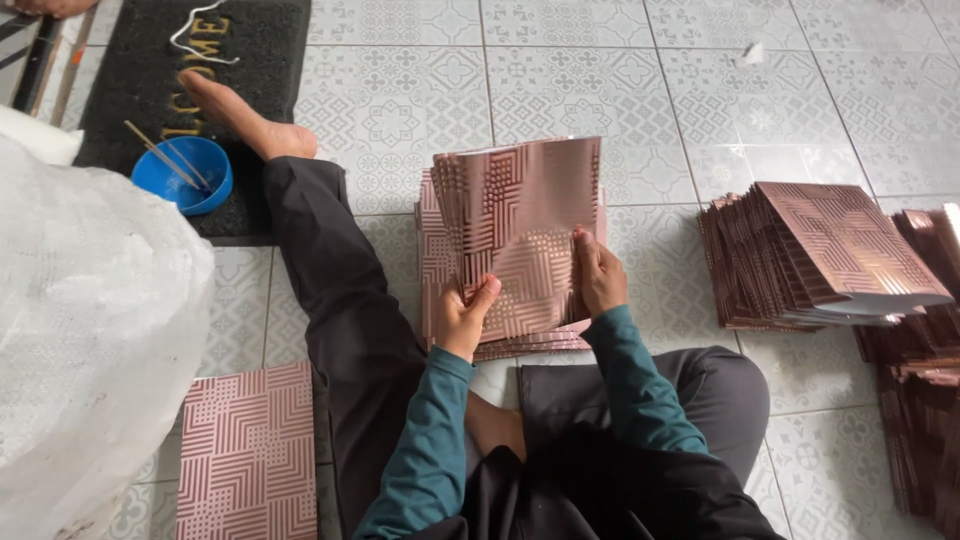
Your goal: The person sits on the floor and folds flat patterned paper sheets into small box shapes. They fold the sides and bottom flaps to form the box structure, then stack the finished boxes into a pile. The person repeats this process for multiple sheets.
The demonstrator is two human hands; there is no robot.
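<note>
I sit on a tiled floor with one leg stretched out. Both hands hold up a shiny rose-gold patterned sheet (520, 225) that looks like a folded paper bag. My left hand (462, 318) grips its lower left edge, thumb on the front. My right hand (598, 272) grips its right edge. Under the raised sheet lies a flat pile of the same sheets (432, 255) on the floor between my legs.
A tall slanted stack of folded pieces (820, 255) stands at the right, with more stacks (920, 400) at the far right. A pink patterned sheet (248, 455) lies at lower left beside a white plastic bag (90, 330). A blue bowl with sticks (185, 172) sits on a dark doormat (260, 60).
</note>
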